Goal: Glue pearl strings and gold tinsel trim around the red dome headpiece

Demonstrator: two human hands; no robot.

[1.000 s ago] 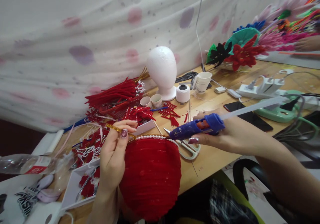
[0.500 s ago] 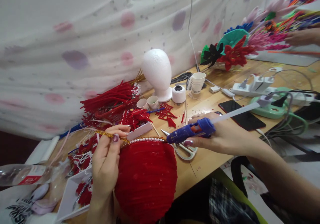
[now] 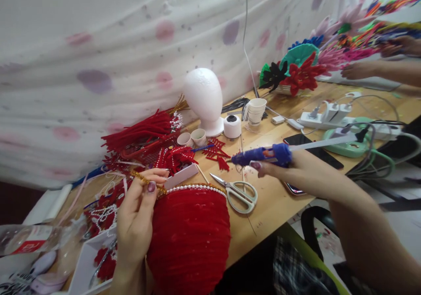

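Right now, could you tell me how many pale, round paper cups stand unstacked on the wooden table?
2: the left cup and the right cup, side by side, near the white foam head; others may be hidden.

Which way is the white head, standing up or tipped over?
Standing up: the white head has its round top above and its base down on the table.

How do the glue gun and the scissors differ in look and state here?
The glue gun is held in the right hand, while the scissors lie on the table. The gun's body is blue; the scissors have metal blades and pale handles. A translucent stick juts from the gun's rear, whereas the scissors end in two loops.
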